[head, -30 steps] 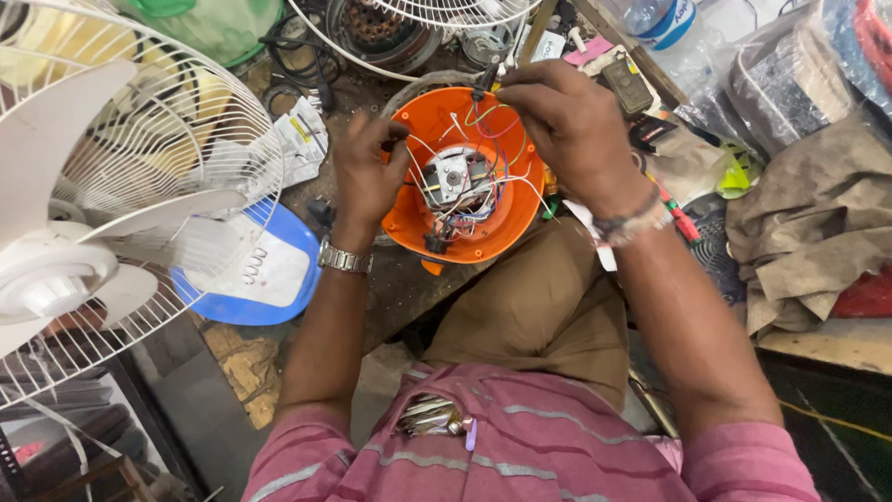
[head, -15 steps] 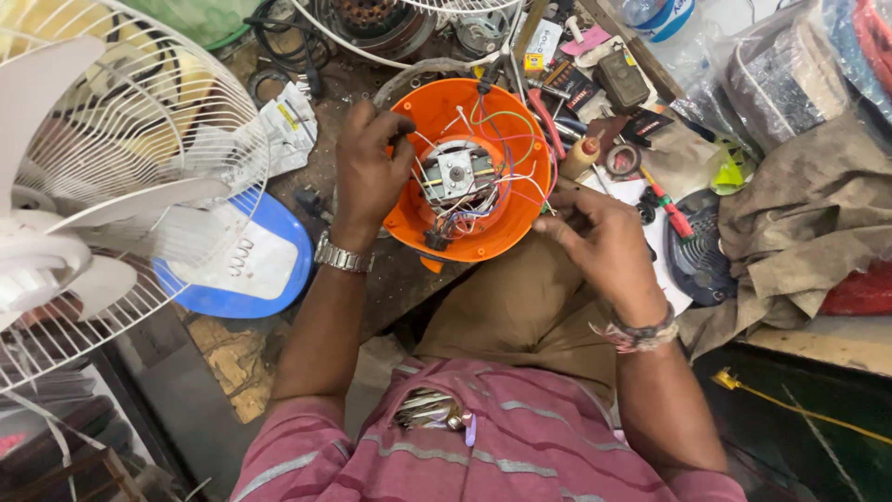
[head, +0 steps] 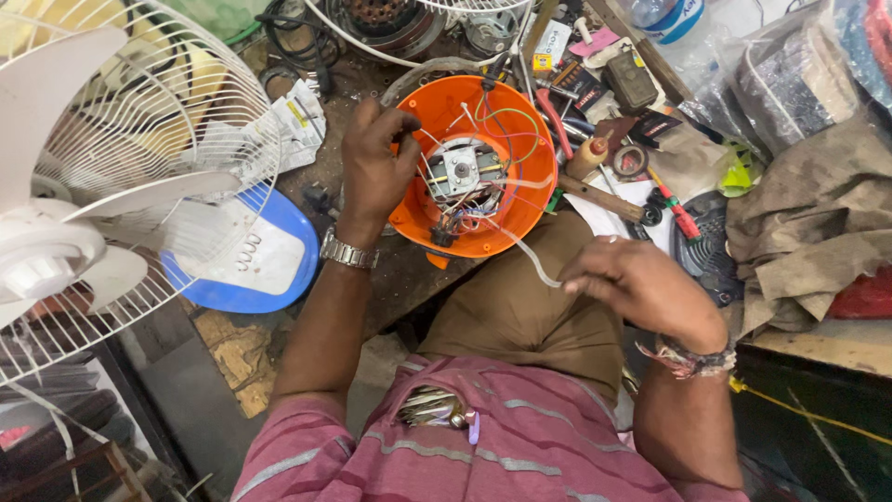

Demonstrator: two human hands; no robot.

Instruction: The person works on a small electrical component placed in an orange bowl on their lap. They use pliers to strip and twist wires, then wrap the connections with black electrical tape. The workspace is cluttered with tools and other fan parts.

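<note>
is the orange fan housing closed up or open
Open. The orange housing has no cover on it: its motor and loose wires lie exposed inside, with the left hand gripping its rim.

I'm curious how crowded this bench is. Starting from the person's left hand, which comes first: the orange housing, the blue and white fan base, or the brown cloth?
From the left hand:
1. Orange housing: the hand grips its rim, on the hand's right.
2. Blue and white fan base: lower left of the hand, under the white fan guard.
3. Brown cloth: far right of the bench, beyond the right hand.
</note>
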